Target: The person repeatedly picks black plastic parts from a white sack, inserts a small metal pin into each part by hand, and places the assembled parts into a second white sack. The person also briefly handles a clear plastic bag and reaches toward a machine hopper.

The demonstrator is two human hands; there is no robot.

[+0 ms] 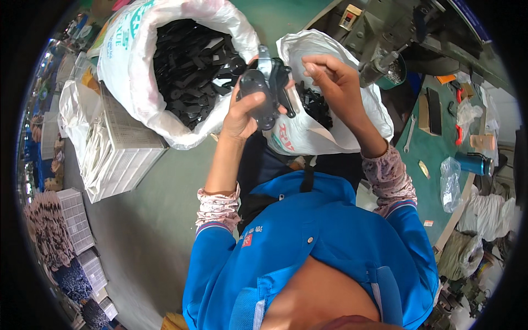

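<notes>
My left hand (242,113) is closed around several glossy black plastic parts (256,91), rounded and elongated, with the thumb pressed across the front. A shiny clear or metallic piece (264,61) sticks up at the top of this bundle. To its right, my right hand (330,77) hovers over a white woven sack, fingers loosely curved and the thumb near their tips. Nothing shows between them. Small black parts (313,104) lie inside that right sack (379,113). At left, a larger white sack (132,82) is full of flat black plastic pieces (190,69).
White plastic crates (129,154) stand at the left, one holding folded white bags. Machinery (385,44) is at the upper right beside a green container (393,77). On the green bench at right lie a wrench (410,133), a blue bottle (473,163) and a clear plastic bag (451,184).
</notes>
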